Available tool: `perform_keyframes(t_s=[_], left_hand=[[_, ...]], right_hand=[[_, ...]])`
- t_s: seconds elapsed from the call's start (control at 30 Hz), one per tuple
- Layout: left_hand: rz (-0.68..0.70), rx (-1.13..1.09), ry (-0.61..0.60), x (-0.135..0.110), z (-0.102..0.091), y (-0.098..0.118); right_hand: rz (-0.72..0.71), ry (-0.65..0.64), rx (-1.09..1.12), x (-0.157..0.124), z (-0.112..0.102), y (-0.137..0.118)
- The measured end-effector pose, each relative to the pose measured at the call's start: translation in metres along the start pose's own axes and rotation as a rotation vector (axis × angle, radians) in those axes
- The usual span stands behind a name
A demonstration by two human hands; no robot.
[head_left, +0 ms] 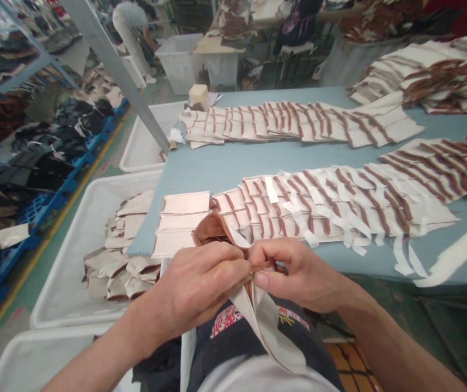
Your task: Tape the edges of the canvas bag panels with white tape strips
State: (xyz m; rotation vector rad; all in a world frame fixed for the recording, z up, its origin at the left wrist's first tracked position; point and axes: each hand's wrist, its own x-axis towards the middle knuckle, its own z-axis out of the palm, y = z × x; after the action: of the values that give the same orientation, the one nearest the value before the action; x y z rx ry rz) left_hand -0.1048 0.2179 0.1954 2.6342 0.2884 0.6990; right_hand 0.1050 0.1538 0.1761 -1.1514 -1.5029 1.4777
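Note:
Both my hands meet in front of my body at the near edge of the blue-topped table. My left hand point(206, 277) is closed on a brown and cream leather piece point(213, 228), whose brown side curls up beyond the fingers. From the other side, my right hand point(294, 272) pinches the same piece, thumb against forefinger. Its cream end point(274, 332) hangs down over my dark apron point(233, 321). Just past my hands lies a row of overlapping cream pieces with brown edges point(298, 207). A flat cream panel point(182, 218) is at the table's left corner.
White paper strips point(351, 218) are scattered over the near row. A second row point(290, 122) lies farther back on the blue table point(200, 163). White bins point(70, 267) with cream pieces stand left, beside a metal post point(122, 71). A person point(133, 32) bends over in the background.

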Motion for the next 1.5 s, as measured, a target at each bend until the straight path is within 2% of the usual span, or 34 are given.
perform_keyframes(t_s=[0.2, 0.37, 0.47, 0.53, 0.63, 0.73, 0.83, 0.93, 1.03, 1.1, 1.2, 1.37, 1.5], left_hand=[[0.009, 0.089, 0.015, -0.005, 0.0, 0.01], [0.025, 0.18, 0.041, -0.012, 0.007, 0.014], [0.01, 0.171, 0.086, -0.014, 0.015, 0.011], [-0.017, 0.127, 0.133, -0.015, 0.02, 0.01], [-0.101, -0.049, 0.238, -0.014, 0.026, 0.013], [-0.189, -0.285, 0.291, -0.01, 0.024, 0.021], [-0.344, -0.55, 0.234, -0.005, 0.013, 0.029], [-0.558, -0.768, 0.116, 0.0, 0.001, 0.03], [-0.718, -0.883, 0.011, 0.001, -0.007, 0.026], [-0.768, -0.893, -0.035, 0.001, -0.009, 0.021], [-0.754, -0.87, -0.087, 0.0, -0.009, 0.014], [-0.565, -0.892, -0.222, 0.003, -0.006, 0.001], [-0.51, -0.792, -0.239, 0.008, 0.001, -0.008]], right_hand=[[0.011, -0.017, 0.127, -0.006, 0.001, 0.002], [0.024, -0.067, 0.346, -0.01, 0.0, 0.008], [0.062, -0.025, 0.387, -0.007, 0.003, 0.013], [0.082, 0.006, 0.393, -0.005, 0.006, 0.016], [0.088, -0.016, 0.419, -0.006, 0.007, 0.014], [0.056, -0.014, 0.304, -0.012, 0.005, 0.004], [0.001, -0.001, 0.069, -0.017, 0.002, -0.011], [-0.092, 0.024, -0.172, -0.018, 0.003, -0.02], [-0.222, 0.064, -0.348, -0.018, 0.006, -0.018], [-0.28, 0.075, -0.404, -0.017, 0.007, -0.015], [-0.335, 0.093, -0.463, -0.017, 0.008, -0.012], [-0.433, 0.129, -0.601, -0.016, 0.008, -0.016], [-0.444, 0.19, -0.723, -0.012, 0.007, -0.014]])
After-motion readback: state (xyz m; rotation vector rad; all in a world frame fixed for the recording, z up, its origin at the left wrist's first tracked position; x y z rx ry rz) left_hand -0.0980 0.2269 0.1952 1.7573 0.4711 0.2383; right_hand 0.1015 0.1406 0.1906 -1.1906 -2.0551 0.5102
